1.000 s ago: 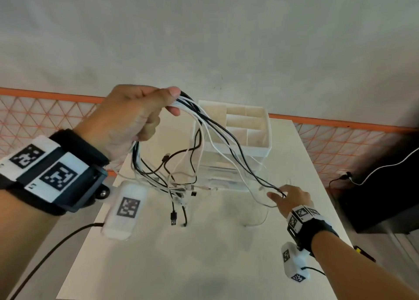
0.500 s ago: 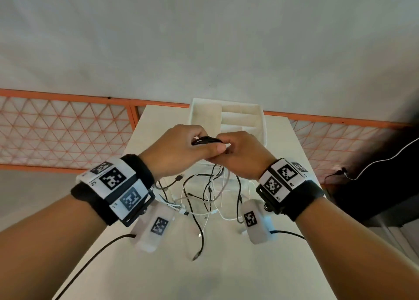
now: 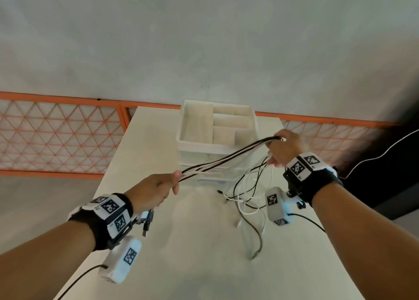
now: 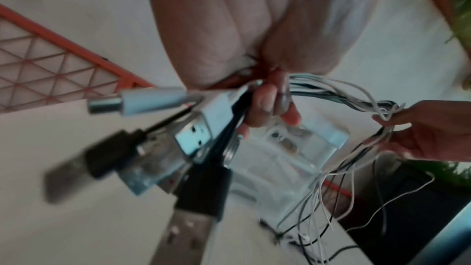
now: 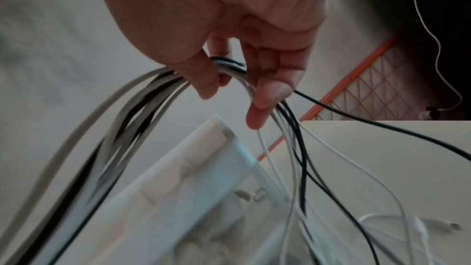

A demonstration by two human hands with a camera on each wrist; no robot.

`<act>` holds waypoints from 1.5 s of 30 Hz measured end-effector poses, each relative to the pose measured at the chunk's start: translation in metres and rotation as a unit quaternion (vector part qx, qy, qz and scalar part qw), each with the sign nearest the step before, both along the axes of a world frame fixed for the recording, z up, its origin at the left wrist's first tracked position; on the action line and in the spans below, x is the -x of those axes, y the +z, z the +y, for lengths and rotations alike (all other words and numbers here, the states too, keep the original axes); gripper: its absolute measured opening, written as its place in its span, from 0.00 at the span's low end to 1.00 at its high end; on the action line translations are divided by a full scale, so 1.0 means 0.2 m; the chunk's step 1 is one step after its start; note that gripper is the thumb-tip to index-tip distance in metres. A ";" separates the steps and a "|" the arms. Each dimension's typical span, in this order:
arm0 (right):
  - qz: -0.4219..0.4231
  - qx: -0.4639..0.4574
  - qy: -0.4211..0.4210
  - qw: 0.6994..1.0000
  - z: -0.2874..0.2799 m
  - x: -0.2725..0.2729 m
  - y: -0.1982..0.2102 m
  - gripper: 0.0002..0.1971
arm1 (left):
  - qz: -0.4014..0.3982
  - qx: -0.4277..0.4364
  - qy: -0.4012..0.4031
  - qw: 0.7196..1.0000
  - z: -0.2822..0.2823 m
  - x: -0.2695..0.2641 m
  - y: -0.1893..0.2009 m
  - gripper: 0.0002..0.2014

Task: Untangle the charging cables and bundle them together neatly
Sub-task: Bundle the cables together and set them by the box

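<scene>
Several black and white charging cables [image 3: 226,160] stretch taut between my two hands above the table. My left hand [image 3: 158,189] grips the bundle near its plug end; the USB plugs [image 4: 193,140] stick out below my curled fingers [image 4: 265,106] and hang under the wrist [image 3: 146,220]. My right hand [image 3: 281,149], higher and to the right, holds the cables [image 5: 229,67] folded over its curled fingers [image 5: 270,92]. From there the loose ends [image 3: 249,200] hang down in loops onto the table.
A white organiser box [image 3: 217,127] with open top compartments stands on clear drawers at the far middle of the white table [image 3: 181,265]. An orange mesh fence [image 3: 59,136] runs behind. A white wire [image 3: 381,154] crosses the dark area at right.
Half a second ago both hands met at the bundle in front of the box. They have since pulled apart, the left down-left and the right up-right, drawing the cables straight.
</scene>
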State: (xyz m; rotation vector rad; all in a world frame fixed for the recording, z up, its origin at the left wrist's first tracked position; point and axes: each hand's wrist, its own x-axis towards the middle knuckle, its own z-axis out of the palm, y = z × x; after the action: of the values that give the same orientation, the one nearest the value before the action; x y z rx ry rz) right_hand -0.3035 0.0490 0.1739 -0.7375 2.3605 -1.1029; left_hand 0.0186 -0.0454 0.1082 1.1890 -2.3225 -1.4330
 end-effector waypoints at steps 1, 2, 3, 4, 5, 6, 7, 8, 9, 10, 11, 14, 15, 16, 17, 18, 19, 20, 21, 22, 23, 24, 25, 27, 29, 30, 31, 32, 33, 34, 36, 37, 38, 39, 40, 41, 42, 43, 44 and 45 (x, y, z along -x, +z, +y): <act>0.012 0.026 -0.012 1.000 -0.02 0.01 0.04 0.09 | 0.019 -0.018 0.007 1.000 0.00 0.03 0.02 0.36; 0.036 0.055 -0.021 0.998 -0.04 0.02 0.08 0.11 | 0.034 -0.027 0.012 0.999 0.01 0.06 0.05 0.36; 0.070 0.082 -0.032 0.994 -0.06 0.04 0.12 0.11 | 0.044 -0.026 0.015 0.999 0.01 0.09 0.09 0.34; 0.103 0.107 -0.043 0.988 -0.07 0.06 0.16 0.11 | 0.051 -0.020 0.013 0.998 0.01 0.11 0.13 0.32; 0.136 0.135 -0.048 0.980 -0.08 0.07 0.19 0.09 | 0.056 -0.012 0.007 0.998 0.01 0.14 0.16 0.31; 0.158 0.168 -0.050 0.972 -0.09 0.08 0.22 0.07 | 0.057 -0.001 0.003 0.998 0.01 0.15 0.19 0.30; 0.172 0.197 -0.052 0.964 -0.09 0.09 0.23 0.06 | 0.053 0.010 0.000 0.999 0.01 0.17 0.22 0.29; 0.171 0.213 -0.051 0.961 -0.08 0.10 0.24 0.05 | 0.048 0.022 0.001 0.999 0.01 0.17 0.24 0.28; 0.171 0.211 -0.046 0.961 -0.07 0.12 0.22 0.04 | 0.039 0.033 0.002 0.999 0.00 0.18 0.25 0.27; 0.175 0.191 -0.039 0.965 -0.05 0.13 0.18 0.04 | 0.031 0.040 0.004 0.999 0.00 0.18 0.25 0.26; 0.179 0.163 -0.032 0.970 -0.03 0.15 0.12 0.06 | 0.022 0.039 0.003 0.999 0.00 0.18 0.25 0.25; 0.163 0.028 0.005 0.986 0.10 0.15 -0.16 0.08 | -0.022 0.018 -0.012 1.000 0.03 0.16 0.18 0.22; 0.155 -0.022 0.029 0.987 0.15 0.14 -0.28 0.09 | -0.046 0.016 -0.027 0.998 0.04 0.15 0.14 0.21; 0.148 -0.075 0.053 0.985 0.20 0.13 -0.40 0.10 | -0.074 0.021 -0.043 0.996 0.06 0.13 0.11 0.20; 0.137 -0.131 0.076 0.979 0.25 0.10 -0.51 0.11 | -0.102 0.030 -0.058 0.993 0.08 0.11 0.07 0.19; 0.120 -0.179 0.096 0.972 0.30 0.08 -0.61 0.12 | -0.122 0.036 -0.067 0.990 0.10 0.10 0.05 0.19; 0.102 -0.215 0.111 0.965 0.34 0.06 -0.67 0.13 | -0.140 0.042 -0.076 0.986 0.12 0.09 0.02 0.18; 0.078 -0.244 0.129 0.958 0.37 0.02 -0.70 0.14 | -0.149 0.050 -0.082 0.984 0.13 0.09 0.01 0.18; 0.068 -0.269 0.153 0.948 0.37 0.00 -0.71 0.19 | -0.154 0.056 -0.087 0.983 0.13 0.10 -0.01 0.18; 0.076 -0.294 0.183 0.935 0.37 -0.02 -0.69 0.26 | -0.153 0.065 -0.085 0.982 0.14 0.11 -0.01 0.18; 0.101 -0.316 0.206 0.921 0.35 -0.04 -0.66 0.31 | -0.154 0.072 -0.087 0.982 0.13 0.12 -0.02 0.17; 0.131 -0.321 0.213 0.913 0.33 -0.07 -0.60 0.33 | -0.154 0.079 -0.092 0.981 0.13 0.13 -0.01 0.18; 0.152 -0.304 0.218 0.915 0.30 -0.11 -0.53 0.33 | -0.153 0.084 -0.102 0.979 0.12 0.14 0.00 0.18; 0.142 -0.223 0.260 0.929 0.25 -0.22 -0.39 0.31 | -0.156 0.089 -0.127 0.975 0.12 0.17 0.04 0.17; 0.068 -0.124 0.348 0.927 0.21 -0.37 -0.26 0.34 | -0.125 0.096 -0.153 0.976 0.13 0.20 0.10 0.11; 0.041 -0.090 0.389 0.916 0.19 -0.45 -0.23 0.35 | -0.095 0.097 -0.156 0.978 0.15 0.21 0.13 0.07; 0.035 -0.065 0.422 0.904 0.17 -0.53 -0.20 0.35 | -0.059 0.095 -0.152 0.982 0.16 0.21 0.16 0.07; 0.038 -0.043 0.437 0.897 0.16 -0.59 -0.19 0.32 | -0.022 0.089 -0.138 0.986 0.17 0.20 0.17 0.10; 0.033 -0.022 0.437 0.899 0.14 -0.63 -0.18 0.28 | 0.007 0.082 -0.114 0.990 0.18 0.19 0.18 0.12; 0.017 -0.002 0.425 0.905 0.13 -0.65 -0.18 0.25 | 0.028 0.078 -0.087 0.993 0.18 0.16 0.18 0.14; -0.011 0.033 0.392 0.920 0.13 -0.67 -0.18 0.21 | 0.045 0.058 -0.051 0.996 0.17 0.09 0.16 0.18; -0.018 0.048 0.371 0.927 0.13 -0.66 -0.18 0.20 | 0.049 0.042 -0.041 0.997 0.17 0.04 0.13 0.21; -0.024 0.065 0.353 0.933 0.14 -0.66 -0.18 0.18 | 0.060 0.017 -0.026 0.998 0.17 0.00 0.10 0.24; -0.032 0.084 0.341 0.936 0.14 -0.65 -0.18 0.18 | 0.090 -0.032 0.000 0.995 0.17 -0.04 0.07 0.29; -0.044 0.099 0.333 0.937 0.14 -0.65 -0.18 0.17 | 0.143 -0.106 0.032 0.984 0.19 -0.07 0.05 0.34; -0.062 0.107 0.329 0.936 0.14 -0.65 -0.19 0.16 | 0.205 -0.195 0.067 0.957 0.21 -0.08 0.02 0.39; -0.088 0.117 0.326 0.934 0.14 -0.65 -0.19 0.14 | 0.261 -0.287 0.095 0.917 0.23 -0.08 0.01 0.43; -0.115 0.129 0.325 0.930 0.14 -0.65 -0.20 0.13 | 0.305 -0.354 0.113 0.877 0.24 -0.07 0.00 0.46; -0.139 0.141 0.327 0.924 0.14 -0.66 -0.21 0.12 | 0.330 -0.387 0.133 0.851 0.25 -0.06 0.00 0.46; -0.152 0.154 0.336 0.917 0.15 -0.67 -0.21 0.11 | 0.340 -0.397 0.157 0.838 0.25 -0.04 0.02 0.44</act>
State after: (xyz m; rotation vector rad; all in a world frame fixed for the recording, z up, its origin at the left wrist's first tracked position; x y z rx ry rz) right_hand -0.1701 0.0789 0.1316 -1.2600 1.4976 -1.1635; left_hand 0.0272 0.0050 0.1117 0.8857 -1.0089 -2.2673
